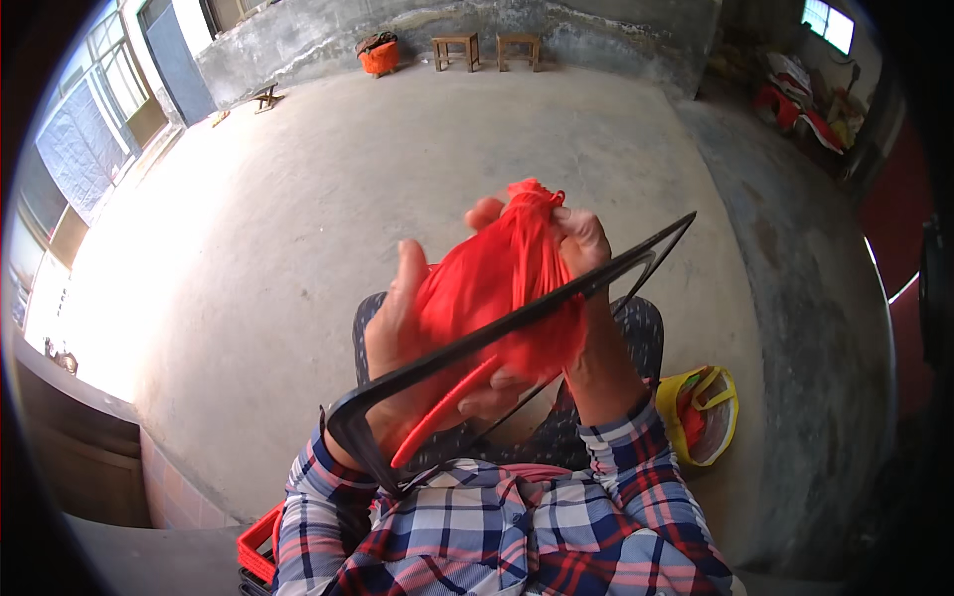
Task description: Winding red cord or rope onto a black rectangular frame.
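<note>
Red cloth [492, 283] bunched between both hands, above the lap: left hand [397, 333] cupping it, right hand [581, 248] pinching its top. Black frame [497, 333] crosses in front; cloth could snag there.

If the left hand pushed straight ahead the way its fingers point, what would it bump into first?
The left hand is already pressed against the red fabric bundle, with its fingers pointing up and away. Past the fingertips, the picture shows only bare concrete floor far beyond, so the way looks free, though depth is hard to judge.
</note>
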Demonstrator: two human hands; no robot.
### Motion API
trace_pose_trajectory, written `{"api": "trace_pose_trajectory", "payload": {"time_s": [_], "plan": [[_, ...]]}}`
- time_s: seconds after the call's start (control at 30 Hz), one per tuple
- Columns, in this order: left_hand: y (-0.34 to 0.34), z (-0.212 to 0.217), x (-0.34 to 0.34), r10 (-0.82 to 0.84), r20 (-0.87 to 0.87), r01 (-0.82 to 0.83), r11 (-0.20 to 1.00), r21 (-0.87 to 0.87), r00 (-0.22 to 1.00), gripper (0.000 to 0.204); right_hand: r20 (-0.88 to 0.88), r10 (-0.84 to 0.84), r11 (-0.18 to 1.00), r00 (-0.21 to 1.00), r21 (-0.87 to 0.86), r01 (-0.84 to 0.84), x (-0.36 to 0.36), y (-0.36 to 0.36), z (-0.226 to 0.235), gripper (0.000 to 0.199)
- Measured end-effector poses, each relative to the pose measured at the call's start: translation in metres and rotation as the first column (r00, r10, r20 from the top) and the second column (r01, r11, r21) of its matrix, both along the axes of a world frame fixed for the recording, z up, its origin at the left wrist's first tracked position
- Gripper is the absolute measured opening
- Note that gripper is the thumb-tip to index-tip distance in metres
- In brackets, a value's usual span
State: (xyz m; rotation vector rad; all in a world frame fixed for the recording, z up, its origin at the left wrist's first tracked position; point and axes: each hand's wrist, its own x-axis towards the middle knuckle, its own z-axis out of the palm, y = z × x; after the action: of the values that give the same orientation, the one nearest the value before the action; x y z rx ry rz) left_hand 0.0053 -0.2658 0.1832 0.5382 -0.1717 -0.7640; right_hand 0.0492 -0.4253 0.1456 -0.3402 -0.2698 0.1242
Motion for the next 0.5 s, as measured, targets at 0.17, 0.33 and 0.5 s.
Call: {"api": "trace_pose_trajectory", "payload": {"time_s": [0.17,0.33,0.5], "plan": [[0.02,-0.009,0.013,-0.149,0.208,0.153,0.988,-0.002,0.967,0.102,-0.168,-0.381,0.922,0.909,-0.004,0.386,0.033,-0.007,-0.086,0.029],[0.043,-0.015,0.023,-0.076,0.226,0.07,0.997,0.035,0.971,0.081,0.082,-0.091,0.995,0.992,0.051,0.087,-0.007,-0.042,-0.109,0.04],[0.056,-0.021,0.039,0.012,0.277,-0.043,0.994,0.104,0.961,0.054,0.42,-0.047,0.967,0.906,0.246,-0.064,-0.049,-0.084,-0.068,0.033]]}}
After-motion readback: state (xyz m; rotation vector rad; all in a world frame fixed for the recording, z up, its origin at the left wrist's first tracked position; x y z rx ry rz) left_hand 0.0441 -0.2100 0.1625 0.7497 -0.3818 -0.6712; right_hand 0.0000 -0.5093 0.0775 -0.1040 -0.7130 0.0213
